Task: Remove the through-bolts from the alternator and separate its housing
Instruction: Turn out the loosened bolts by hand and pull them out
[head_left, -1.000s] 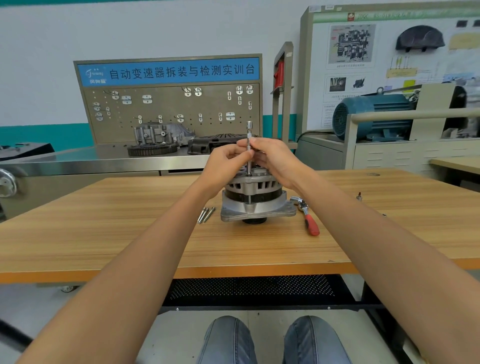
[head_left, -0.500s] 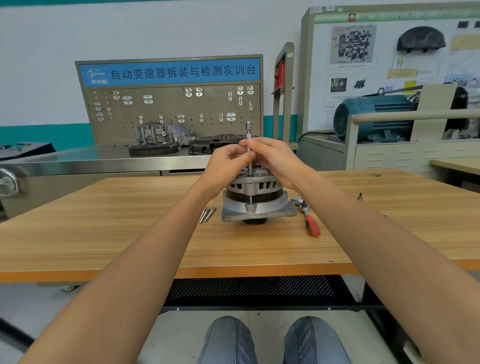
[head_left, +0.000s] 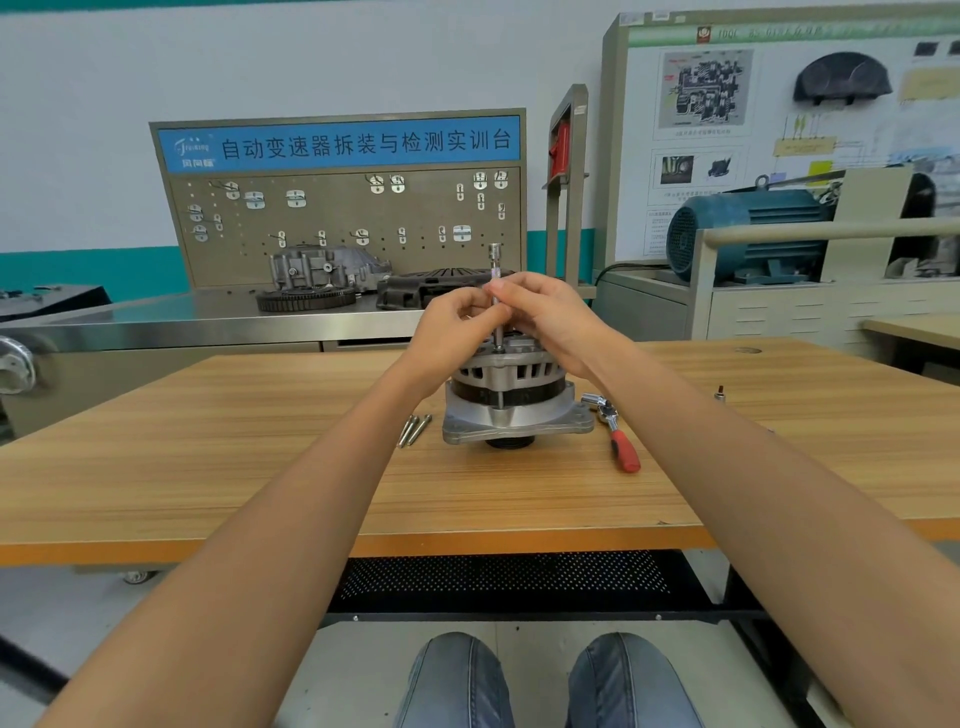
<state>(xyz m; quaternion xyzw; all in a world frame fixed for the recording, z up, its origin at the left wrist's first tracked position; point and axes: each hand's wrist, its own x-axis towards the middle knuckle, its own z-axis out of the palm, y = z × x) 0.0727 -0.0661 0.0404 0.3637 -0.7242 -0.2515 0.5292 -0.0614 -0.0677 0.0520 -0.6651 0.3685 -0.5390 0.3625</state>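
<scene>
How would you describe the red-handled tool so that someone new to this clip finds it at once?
Start at the wooden table and find the alternator standing at its middle. Just to the right of its base lies the ratchet wrench, flat on the wood. Its red grip marks it out from the bare metal bolts lying on the alternator's other side.

Bare forearms with no sleeves, bare hands (head_left: 519, 317) without gloves, and knees in blue-grey denim.

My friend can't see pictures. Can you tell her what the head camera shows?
Two hands pinch a thin metal driver rod standing upright on an alternator on a wooden table. Loose bolts lie left of it, a red-handled ratchet right.
</scene>
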